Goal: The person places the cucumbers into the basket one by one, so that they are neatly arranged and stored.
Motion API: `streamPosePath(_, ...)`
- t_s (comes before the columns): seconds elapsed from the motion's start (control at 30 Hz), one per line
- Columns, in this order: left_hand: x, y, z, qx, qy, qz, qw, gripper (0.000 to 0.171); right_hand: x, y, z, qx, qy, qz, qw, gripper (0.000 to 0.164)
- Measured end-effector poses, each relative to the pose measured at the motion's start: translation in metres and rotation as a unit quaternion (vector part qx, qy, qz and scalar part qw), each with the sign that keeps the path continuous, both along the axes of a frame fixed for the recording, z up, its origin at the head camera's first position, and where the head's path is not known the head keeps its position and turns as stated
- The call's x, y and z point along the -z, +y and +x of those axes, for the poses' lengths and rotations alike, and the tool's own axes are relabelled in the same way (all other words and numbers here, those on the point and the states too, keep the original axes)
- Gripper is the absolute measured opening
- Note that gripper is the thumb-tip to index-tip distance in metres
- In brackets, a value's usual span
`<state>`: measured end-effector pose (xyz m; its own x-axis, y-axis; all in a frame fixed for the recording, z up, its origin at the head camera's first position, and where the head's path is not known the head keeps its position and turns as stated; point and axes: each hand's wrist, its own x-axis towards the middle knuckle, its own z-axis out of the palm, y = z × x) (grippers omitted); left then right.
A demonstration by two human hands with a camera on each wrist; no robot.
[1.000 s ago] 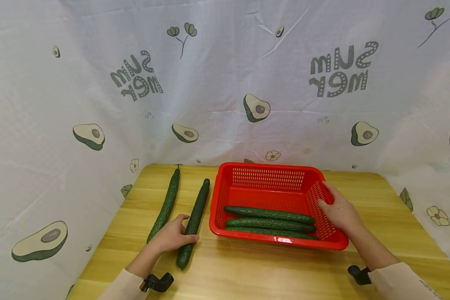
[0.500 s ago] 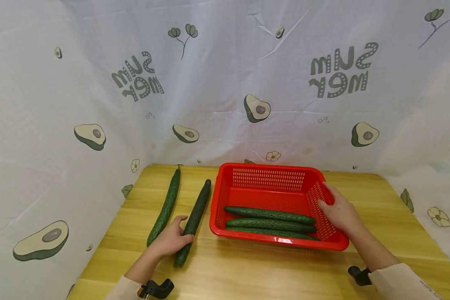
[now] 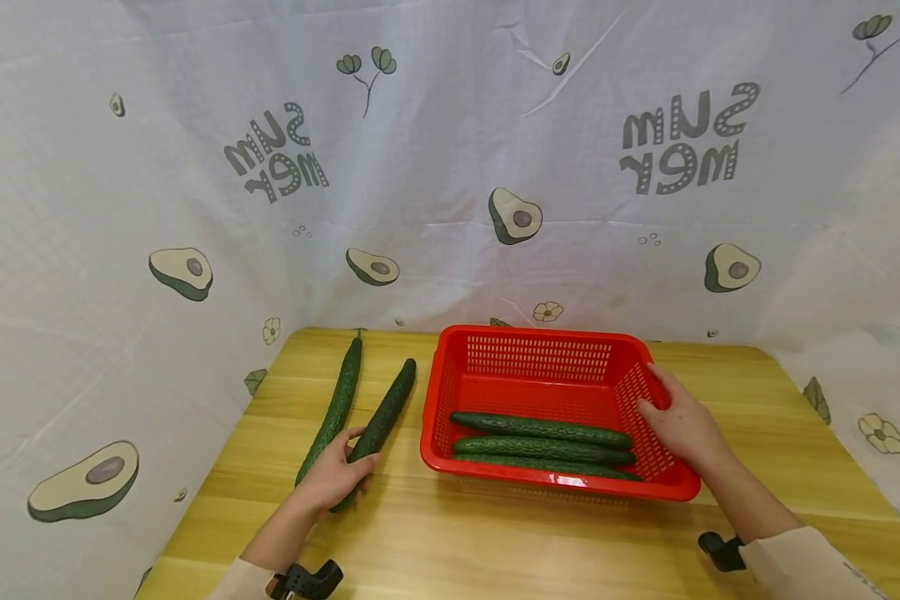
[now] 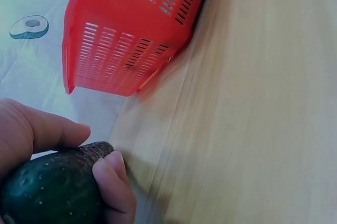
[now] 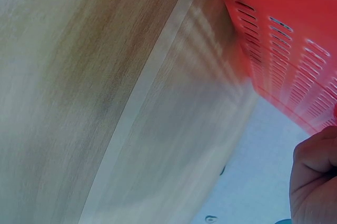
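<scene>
My left hand grips a dark green cucumber near its lower end, thumb on one side and fingers on the other. In the left wrist view the cucumber points away from me between thumb and fingers. A second cucumber with a thin stem lies just left of it, partly behind the hand. My right hand holds the right rim of a red plastic basket, thumb inside. Several cucumbers lie side by side along the basket's near wall. In the right wrist view the right hand shows at the basket's edge.
The wooden table carries the basket right of centre. A white cloth printed with avocados and lettering hangs behind the table and along both sides. Black wrist cameras sit below each hand.
My left hand has closed around the cucumber and moved slightly left and down, and the cucumber has shifted and tilted with it. The right hand and basket have stayed in place.
</scene>
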<state>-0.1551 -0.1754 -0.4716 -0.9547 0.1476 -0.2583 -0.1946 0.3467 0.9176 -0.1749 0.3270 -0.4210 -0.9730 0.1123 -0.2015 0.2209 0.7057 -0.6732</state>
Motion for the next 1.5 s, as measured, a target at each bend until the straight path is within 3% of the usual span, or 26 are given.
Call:
streamPosePath(0.2, -0.003, -0.004, -0.002, -0.027, 0.027, 0.0, 0.9993, 0.065, 0.001, 0.0, 0.0, -0.001, 0.002, -0.005, 1.0, 0.074)
streamPosePath(0.5, -0.019, -0.003, -0.007, -0.059, 0.059, 0.013, 0.9964, 0.065, -0.001, 0.0, 0.001, 0.001, -0.003, -0.007, 1.0, 0.075)
streamPosePath(0.9, -0.046, -0.003, -0.01, -0.05, 0.086, 0.034, 0.9945, 0.066, -0.002, 0.0, 0.001, 0.001, 0.0, 0.007, 1.0, 0.074)
streamPosePath(1.1, -0.06, 0.0, -0.013, -0.01, 0.094, 0.053, 0.9941, 0.064, -0.001, 0.0, 0.0, 0.001, 0.0, 0.01, 1.0, 0.074)
streamPosePath(1.27, -0.066, 0.012, -0.019, 0.052, 0.101, 0.059, 0.9917, 0.063, -0.001, 0.001, 0.001, 0.003, 0.001, 0.009, 1.0, 0.074)
streamPosePath(1.5, -0.073, 0.035, -0.032, 0.138, 0.117, 0.055, 0.982, 0.061, -0.001, -0.001, 0.001, 0.003, 0.002, 0.008, 1.0, 0.073)
